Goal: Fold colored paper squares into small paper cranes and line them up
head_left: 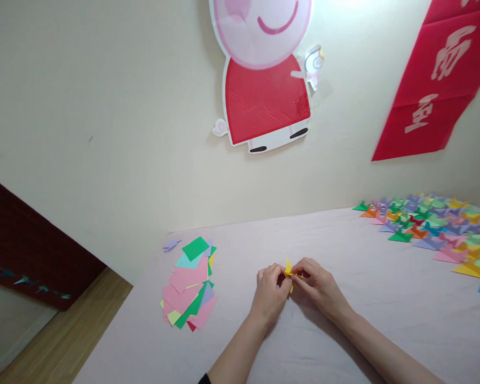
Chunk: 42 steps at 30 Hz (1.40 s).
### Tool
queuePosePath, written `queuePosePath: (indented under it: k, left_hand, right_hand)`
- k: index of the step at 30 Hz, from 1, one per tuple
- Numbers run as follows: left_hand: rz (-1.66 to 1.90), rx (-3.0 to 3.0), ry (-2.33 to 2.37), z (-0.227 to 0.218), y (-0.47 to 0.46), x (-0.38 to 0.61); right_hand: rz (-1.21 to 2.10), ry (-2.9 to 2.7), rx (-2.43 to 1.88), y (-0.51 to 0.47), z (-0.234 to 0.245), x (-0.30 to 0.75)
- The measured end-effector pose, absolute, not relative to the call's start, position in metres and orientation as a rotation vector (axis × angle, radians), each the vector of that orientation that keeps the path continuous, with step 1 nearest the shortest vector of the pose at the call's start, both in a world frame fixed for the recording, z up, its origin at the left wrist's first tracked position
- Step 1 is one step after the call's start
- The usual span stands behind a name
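Observation:
Between my two hands is a small piece of folded yellow paper (288, 265), with one pointed flap standing up and another bit showing below the fingers. My left hand (271, 290) pinches it from the left, thumb and fingertips closed. From the right, my right hand (318, 280) grips the same paper between thumb and index finger. The fingertips of both hands nearly meet, so the middle folds are hidden. Both hands are just over the pale cloth-covered table (232, 352).
Loose coloured paper sheets (188, 277) lie in an overlapping pile at the left, with a small folded lilac piece (171, 245) behind them. Rows of folded paper figures (432, 229) stand at the back right. The wall (144, 133) borders the table's far edge.

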<state>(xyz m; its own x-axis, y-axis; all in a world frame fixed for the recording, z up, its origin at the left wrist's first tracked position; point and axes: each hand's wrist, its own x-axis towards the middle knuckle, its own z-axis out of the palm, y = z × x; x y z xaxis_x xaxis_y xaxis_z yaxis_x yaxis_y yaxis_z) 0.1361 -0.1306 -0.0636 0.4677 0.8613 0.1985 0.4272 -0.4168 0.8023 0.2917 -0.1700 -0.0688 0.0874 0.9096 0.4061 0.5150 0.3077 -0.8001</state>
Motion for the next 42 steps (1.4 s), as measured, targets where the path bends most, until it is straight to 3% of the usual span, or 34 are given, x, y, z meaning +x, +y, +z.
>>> queuePosePath:
  k: [6, 12, 15, 18, 22, 42]
  left_hand:
    - [0.819, 2.065, 1.055, -0.066, -0.132, 0.137]
    - [0.893, 2.018, 1.028, -0.066, -0.13, 0.135]
    - [0.912, 2.005, 1.024, -0.068, -0.129, 0.136]
    - [0.914, 2.016, 1.021, -0.067, -0.13, 0.137]
    - [0.902, 2.039, 1.032, -0.065, -0.132, 0.138]
    - [0.855, 2.07, 1.063, -0.065, -0.133, 0.139]
  right_hand:
    - [0.398, -1.66, -1.348, -0.177, -0.056, 0.291]
    - [0.348, -1.651, -1.635, -0.195, -0.046, 0.327]
    - [0.083, -1.632, -1.893, -0.212, -0.041, 0.381]
    - [-0.399, -1.624, -2.202, -0.226, -0.032, 0.448]
    - [-0.638, -1.382, -2.483, -0.227, -0.025, 0.514]
    - [-0.721, -1.275, -2.855, -0.193, -0.056, 0.537]
